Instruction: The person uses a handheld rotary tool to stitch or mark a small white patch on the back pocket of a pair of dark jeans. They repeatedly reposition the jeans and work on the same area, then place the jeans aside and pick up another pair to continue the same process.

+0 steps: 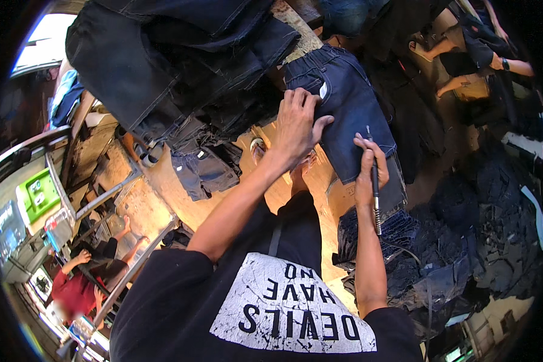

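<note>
A pair of dark blue denim shorts (350, 90) with an elastic waistband lies in front of me, a small white label near its waist. My left hand (298, 123) rests on the near-left side of the shorts below the waistband, thumb stretched away from the bent fingers. In my right hand (371, 169) is a slim black rotary tool handpiece (375, 184), gripped like a pen. Its thin metal tip points up over the lower leg of the shorts, and a spring sleeve trails from its back end along my wrist.
A large pile of dark garments (181, 66) rises at the far left, with small shorts (205, 172) hanging below it. Crumpled dark cloth (452, 241) is heaped at right. One person (81, 283) sits at left; another person's arm (516, 65) shows far right. A green tray (39, 196) stands left.
</note>
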The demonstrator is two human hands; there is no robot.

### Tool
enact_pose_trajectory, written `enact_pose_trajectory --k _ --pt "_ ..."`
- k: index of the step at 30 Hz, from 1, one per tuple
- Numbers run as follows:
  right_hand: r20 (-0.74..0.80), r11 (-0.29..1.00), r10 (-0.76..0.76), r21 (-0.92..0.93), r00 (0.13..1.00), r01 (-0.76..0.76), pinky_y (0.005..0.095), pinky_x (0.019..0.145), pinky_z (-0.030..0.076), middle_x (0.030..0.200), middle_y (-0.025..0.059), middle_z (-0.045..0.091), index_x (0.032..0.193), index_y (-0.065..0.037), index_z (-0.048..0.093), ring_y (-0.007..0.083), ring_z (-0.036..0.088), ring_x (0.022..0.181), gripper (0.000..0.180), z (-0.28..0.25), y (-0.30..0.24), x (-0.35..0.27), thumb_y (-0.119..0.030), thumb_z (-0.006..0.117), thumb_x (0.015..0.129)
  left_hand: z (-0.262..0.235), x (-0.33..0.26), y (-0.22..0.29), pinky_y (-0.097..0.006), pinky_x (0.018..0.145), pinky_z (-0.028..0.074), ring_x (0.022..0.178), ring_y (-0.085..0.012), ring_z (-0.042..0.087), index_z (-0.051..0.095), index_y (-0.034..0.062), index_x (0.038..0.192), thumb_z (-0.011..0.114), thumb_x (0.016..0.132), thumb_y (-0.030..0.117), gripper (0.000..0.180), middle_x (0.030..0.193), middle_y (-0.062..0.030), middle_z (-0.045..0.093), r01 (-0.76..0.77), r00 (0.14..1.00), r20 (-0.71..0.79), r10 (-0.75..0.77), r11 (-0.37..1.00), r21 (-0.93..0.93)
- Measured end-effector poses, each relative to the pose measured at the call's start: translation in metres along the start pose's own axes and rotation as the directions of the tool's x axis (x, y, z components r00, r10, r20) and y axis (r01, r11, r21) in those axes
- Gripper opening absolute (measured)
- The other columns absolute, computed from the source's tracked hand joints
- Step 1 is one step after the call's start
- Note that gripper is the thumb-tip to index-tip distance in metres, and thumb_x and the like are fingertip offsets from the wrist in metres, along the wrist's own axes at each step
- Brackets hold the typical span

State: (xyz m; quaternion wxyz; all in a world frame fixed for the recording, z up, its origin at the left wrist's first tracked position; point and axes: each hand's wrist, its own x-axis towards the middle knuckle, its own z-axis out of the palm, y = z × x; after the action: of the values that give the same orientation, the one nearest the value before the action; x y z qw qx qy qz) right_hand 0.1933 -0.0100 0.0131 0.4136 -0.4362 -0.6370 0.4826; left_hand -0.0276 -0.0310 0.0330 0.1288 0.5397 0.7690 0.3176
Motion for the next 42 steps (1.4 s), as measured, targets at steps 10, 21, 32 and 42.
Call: enact_pose_trajectory --k 10,21,32,42 --pt "0.161 0.973 -0.147 -0.155 0.976 0.172 0.0360 0.092 0.060 0.112 0.0171 0.079 0.117 0.002 0.073 0.0272 0.078 0.102 0.025 0.026 -0.035 0.067 -0.004 0.071 0.093 -0.010 0.014 -0.014 -0.043 0.076 0.058 0.089 -0.0318 0.076 0.055 0.0019 0.124 0.092 0.076 0.007 0.061 0.102 -0.0175 0.076 0.224 0.970 0.182 -0.162 0.886 -0.407" --pt "0.338 0.820 -0.459 -0.195 0.822 0.538 0.0430 0.094 0.066 0.095 0.0210 0.081 0.098 0.004 0.078 0.0344 0.082 0.098 0.022 0.045 0.012 0.077 -0.006 0.083 0.079 0.002 0.007 -0.038 -0.024 0.073 0.056 0.087 -0.0161 0.072 0.044 0.0060 0.136 0.090 0.079 0.000 0.074 0.101 -0.0130 0.076 0.163 0.981 0.163 -0.101 0.889 -0.428" --pt "0.382 0.814 -0.490 -0.123 0.784 0.568 0.0460 0.096 0.064 0.101 0.0232 0.080 0.103 0.004 0.077 0.0364 0.080 0.102 0.025 0.048 0.015 0.075 -0.009 0.082 0.082 -0.006 0.010 -0.044 -0.032 0.079 0.063 0.085 -0.0229 0.078 0.045 0.0005 0.130 0.090 0.074 -0.001 0.072 0.097 -0.0198 0.078 0.201 0.974 0.197 -0.115 0.842 -0.500" --pt "0.418 0.839 -0.439 -0.125 0.795 0.529 0.0464 0.103 0.060 0.116 0.0273 0.078 0.113 0.003 0.076 0.0385 0.077 0.114 0.027 0.046 0.014 0.070 -0.004 0.079 0.087 0.003 0.006 -0.047 -0.026 0.074 0.056 0.081 -0.0125 0.069 0.041 0.0043 0.132 0.088 0.079 0.000 0.070 0.101 -0.0128 0.076 0.308 0.950 0.245 -0.192 0.693 -0.652"
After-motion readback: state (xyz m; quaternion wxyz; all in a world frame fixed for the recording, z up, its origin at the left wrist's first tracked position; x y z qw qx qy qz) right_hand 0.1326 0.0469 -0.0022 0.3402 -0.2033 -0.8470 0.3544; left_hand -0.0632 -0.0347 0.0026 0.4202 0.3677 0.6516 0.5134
